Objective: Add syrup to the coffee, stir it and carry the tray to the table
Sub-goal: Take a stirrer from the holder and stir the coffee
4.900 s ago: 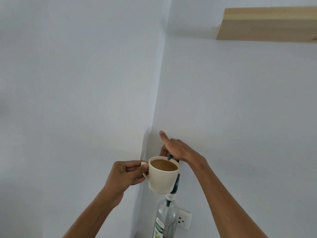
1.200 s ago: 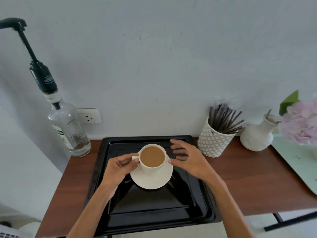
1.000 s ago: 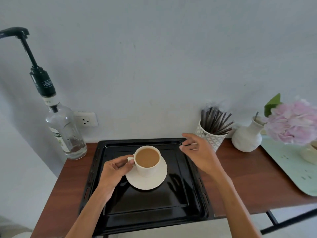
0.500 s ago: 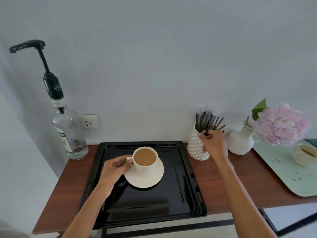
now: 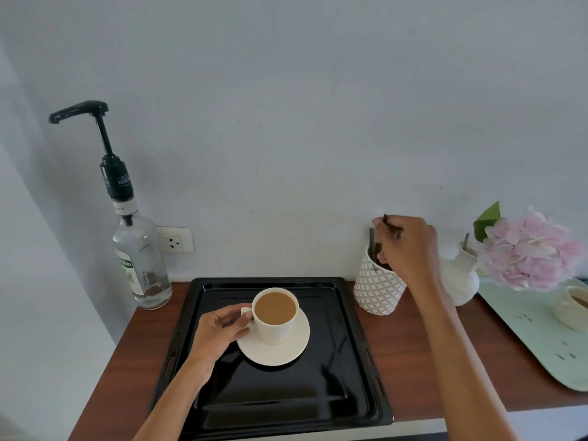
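A white cup of milky coffee [image 5: 275,316] stands on a white saucer [image 5: 286,353] in the black tray [image 5: 286,405] on the wooden counter. My left hand [image 5: 219,334] pinches the cup's handle. My right hand [image 5: 409,246] is above the patterned holder [image 5: 377,291] at the back right, its fingers closed on a dark stir stick [image 5: 388,223] lifted partly out of it. The syrup bottle [image 5: 140,265] with its black pump [image 5: 79,110] stands at the back left, apart from both hands.
A white vase [image 5: 461,275] with pink flowers [image 5: 529,249] stands right of the holder. A pale green tray [image 5: 541,338] with a second cup [image 5: 572,308] lies at the far right. A wall socket [image 5: 175,240] sits behind the bottle. The counter's front edge runs under the black tray.
The cup came down from the pump onto the saucer. My right hand left the saucer, reached the holder and now lifts one stick. My left hand stayed on the handle.
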{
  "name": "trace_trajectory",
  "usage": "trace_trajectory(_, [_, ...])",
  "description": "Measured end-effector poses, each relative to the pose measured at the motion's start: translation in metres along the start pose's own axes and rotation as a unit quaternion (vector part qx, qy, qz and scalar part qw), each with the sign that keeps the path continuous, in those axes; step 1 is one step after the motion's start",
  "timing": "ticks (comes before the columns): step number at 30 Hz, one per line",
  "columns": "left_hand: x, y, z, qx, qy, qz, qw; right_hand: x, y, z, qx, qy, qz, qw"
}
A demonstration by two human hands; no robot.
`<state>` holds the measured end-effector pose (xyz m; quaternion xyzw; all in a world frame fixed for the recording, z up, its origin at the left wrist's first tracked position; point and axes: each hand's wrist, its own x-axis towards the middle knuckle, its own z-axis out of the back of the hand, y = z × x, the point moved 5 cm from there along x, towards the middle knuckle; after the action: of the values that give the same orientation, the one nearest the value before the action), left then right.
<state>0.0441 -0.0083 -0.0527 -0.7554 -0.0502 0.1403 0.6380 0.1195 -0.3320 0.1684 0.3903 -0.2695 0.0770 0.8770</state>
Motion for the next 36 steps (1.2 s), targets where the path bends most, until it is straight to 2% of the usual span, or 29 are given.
trace_trajectory(5, [-0.002,-0.003,0.001,0.002,0.004,-0.004,1.0,-0.01,0.023,-0.005,0.083,0.017,-0.012,0.996])
trace_trajectory(11, [-0.005,-0.002,0.0,0.0,0.003,0.0,1.0,-0.05,0.029,-0.061,0.207,0.152,-0.085,0.963])
trace_trajectory(15, [-0.004,-0.002,0.002,0.006,0.0,0.002,1.0,-0.068,0.038,-0.094,0.18,0.211,-0.069,0.958])
trace_trajectory(19, [-0.005,-0.005,0.0,0.007,0.005,0.004,1.0,-0.073,0.041,-0.106,0.097,0.223,-0.018,0.97])
trace_trajectory(22, [-0.005,-0.003,0.001,0.006,0.004,0.008,1.0,-0.078,0.038,-0.113,0.066,0.235,-0.012,0.97])
trace_trajectory(31, [-0.004,-0.002,0.0,-0.008,0.005,0.017,1.0,-0.086,0.05,-0.144,0.119,0.281,-0.024,0.952])
trace_trajectory(33, [-0.005,-0.002,0.0,-0.01,0.007,0.019,1.0,-0.081,0.053,-0.149,0.132,0.274,-0.026,0.952])
trace_trajectory(36, [-0.005,-0.004,0.0,-0.015,0.007,0.017,1.0,-0.067,0.051,-0.148,0.087,0.25,-0.011,0.964])
